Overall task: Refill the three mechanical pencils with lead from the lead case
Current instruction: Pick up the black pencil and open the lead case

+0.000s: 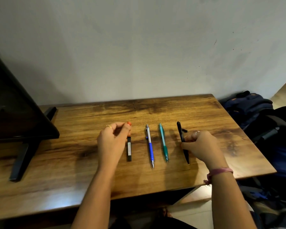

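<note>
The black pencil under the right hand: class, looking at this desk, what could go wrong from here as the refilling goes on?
1. A small dark piece, perhaps a cap, lies loose beside the black pencil that the right hand grips; it could roll away unnoticed on the table.
2. The left hand hovers over the lead case; a careless opening could spill or snap leads.
3. The blue pencil and green pencil lie free and could be knocked.

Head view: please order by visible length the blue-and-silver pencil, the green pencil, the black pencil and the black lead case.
1. Blue-and-silver mechanical pencil and black mechanical pencil: alike, and the right hand hides part of the black one.
2. Green mechanical pencil.
3. Black rectangular lead case.
</note>
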Tool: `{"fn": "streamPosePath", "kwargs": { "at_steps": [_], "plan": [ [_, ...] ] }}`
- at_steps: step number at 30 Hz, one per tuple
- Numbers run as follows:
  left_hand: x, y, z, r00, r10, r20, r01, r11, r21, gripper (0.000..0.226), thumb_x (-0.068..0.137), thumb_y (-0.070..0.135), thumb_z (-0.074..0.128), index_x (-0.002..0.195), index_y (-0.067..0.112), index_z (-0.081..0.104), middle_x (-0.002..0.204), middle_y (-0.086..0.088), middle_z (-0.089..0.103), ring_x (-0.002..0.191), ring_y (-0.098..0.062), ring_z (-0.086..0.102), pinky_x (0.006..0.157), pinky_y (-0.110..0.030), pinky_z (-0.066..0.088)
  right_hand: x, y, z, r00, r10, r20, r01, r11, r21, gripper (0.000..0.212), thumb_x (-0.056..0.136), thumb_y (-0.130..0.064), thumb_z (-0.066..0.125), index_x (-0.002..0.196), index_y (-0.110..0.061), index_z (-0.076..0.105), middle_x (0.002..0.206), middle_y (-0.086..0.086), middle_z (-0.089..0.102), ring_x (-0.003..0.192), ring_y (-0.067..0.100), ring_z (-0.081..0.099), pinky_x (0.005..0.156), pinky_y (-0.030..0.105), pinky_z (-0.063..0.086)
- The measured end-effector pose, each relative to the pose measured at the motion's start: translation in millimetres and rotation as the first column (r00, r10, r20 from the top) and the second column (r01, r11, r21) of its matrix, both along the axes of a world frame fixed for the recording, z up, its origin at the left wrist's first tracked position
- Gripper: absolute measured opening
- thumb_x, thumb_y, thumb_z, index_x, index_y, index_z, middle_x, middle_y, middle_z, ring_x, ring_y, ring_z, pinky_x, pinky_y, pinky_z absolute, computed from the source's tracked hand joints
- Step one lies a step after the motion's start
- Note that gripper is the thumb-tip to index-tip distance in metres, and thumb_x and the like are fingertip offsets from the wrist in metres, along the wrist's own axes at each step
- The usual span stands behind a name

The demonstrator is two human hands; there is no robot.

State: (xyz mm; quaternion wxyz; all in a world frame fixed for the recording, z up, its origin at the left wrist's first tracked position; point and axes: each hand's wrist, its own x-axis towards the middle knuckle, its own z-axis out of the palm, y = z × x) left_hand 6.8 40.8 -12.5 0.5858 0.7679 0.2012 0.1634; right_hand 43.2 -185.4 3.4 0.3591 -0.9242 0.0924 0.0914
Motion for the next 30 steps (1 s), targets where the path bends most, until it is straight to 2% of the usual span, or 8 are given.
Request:
{"fn": "streamPosePath", "kwargs": {
  "at_steps": [3, 7, 13, 18, 23, 26, 28, 30],
  "plan": [
    [1, 7, -4, 0.999, 0.011, -0.047, -0.008, 0.997, 0.073, 0.010, 0.089, 0.027, 0.066, 0.098, 0.024, 0.068, 0.090, 0.009, 0.070, 0.085, -0.007, 0.066, 0.076, -0.030, 0.056, 6, 5, -2, 1.000, -0.008, -0.021, 0.007, 0.999, -0.047, 0.013, 0.080, -0.015, 0.074, 0.073, -0.024, 0.069, 0.073, -0.005, 0.063, 0.071, 0.010, 0.059, 0.059, 0.023, 0.049],
    [2, 14, -10, 0.995, 0.059, -0.084, -0.043, 0.982, 0.182, 0.016, 0.087, 0.027, 0.068, 0.102, 0.020, 0.067, 0.090, 0.011, 0.066, 0.086, -0.002, 0.061, 0.067, -0.016, 0.045, 6, 12, -2, 1.000, 0.003, -0.002, -0.003, 0.995, -0.095, 0.027, 0.079, -0.013, 0.075, 0.063, -0.030, 0.061, 0.073, -0.005, 0.060, 0.076, 0.015, 0.058, 0.077, 0.033, 0.055],
    [1, 14, -18, 0.971, 0.015, -0.237, 0.054, 0.958, 0.282, 0.022, 0.087, 0.030, 0.068, 0.106, 0.019, 0.066, 0.083, 0.016, 0.059, 0.072, 0.008, 0.049, 0.056, -0.010, 0.031, 6, 12, 2, 1.000, 0.013, -0.017, -0.015, 0.994, -0.106, 0.020, 0.078, -0.017, 0.078, 0.070, -0.026, 0.062, 0.079, -0.002, 0.062, 0.081, 0.016, 0.060, 0.079, 0.033, 0.054],
    [0, 7, -18, 0.937, -0.026, -0.348, 0.141, 0.941, 0.308, 0.036, 0.079, 0.039, 0.076, 0.106, 0.017, 0.065, 0.083, 0.013, 0.061, 0.079, -0.004, 0.058, 0.061, -0.018, 0.040, 7, 14, 5, 1.000, 0.008, -0.010, -0.010, 0.988, -0.155, 0.012, 0.080, -0.020, 0.076, 0.089, -0.016, 0.070, 0.085, 0.003, 0.066, 0.086, 0.020, 0.062, 0.081, 0.035, 0.054],
    [-1, -1, -15, 0.927, -0.019, -0.374, 0.174, 0.906, 0.385, 0.041, 0.079, 0.027, 0.077, 0.115, 0.011, 0.063, 0.089, 0.006, 0.063, 0.081, -0.007, 0.057, 0.073, -0.022, 0.047, 7, 17, 6, 0.994, 0.012, 0.108, 0.003, 0.990, -0.144, 0.017, 0.083, -0.020, 0.072, 0.100, -0.016, 0.070, 0.096, 0.006, 0.070, 0.092, 0.022, 0.064, 0.085, 0.038, 0.055],
    [-3, -3, -12, 0.931, -0.005, -0.364, 0.159, 0.905, 0.394, 0.036, 0.079, 0.021, 0.073, 0.113, 0.011, 0.066, 0.090, 0.004, 0.065, 0.080, -0.007, 0.056, 0.070, -0.021, 0.044, 8, 27, 4, 0.984, 0.041, 0.173, -0.027, 0.996, -0.080, 0.013, 0.085, -0.020, 0.071, 0.098, -0.018, 0.070, 0.088, -0.002, 0.068, 0.088, 0.015, 0.064, 0.079, 0.032, 0.056],
    [-3, -5, -10, 0.934, -0.008, -0.357, 0.152, 0.913, 0.379, 0.035, 0.079, 0.020, 0.074, 0.112, 0.012, 0.065, 0.096, 0.003, 0.068, 0.083, -0.007, 0.057, 0.071, -0.020, 0.044, 8, 37, 2, 0.977, 0.083, 0.198, -0.080, 0.997, -0.021, 0.009, 0.086, -0.019, 0.070, 0.095, -0.019, 0.070, 0.079, -0.010, 0.064, 0.078, 0.005, 0.061, 0.065, 0.017, 0.051],
    [-3, -7, -7, 0.948, -0.031, -0.317, 0.149, 0.923, 0.355, 0.030, 0.079, 0.020, 0.074, 0.107, 0.014, 0.066, 0.085, 0.009, 0.064, 0.078, -0.005, 0.058, 0.070, -0.018, 0.046, 6, 49, 1, 0.970, 0.106, 0.220, -0.127, 0.988, 0.082, 0.007, 0.087, -0.019, 0.068, 0.093, -0.020, 0.071, 0.078, -0.011, 0.065, 0.074, 0.000, 0.060, 0.060, 0.012, 0.046]
  ]
}}
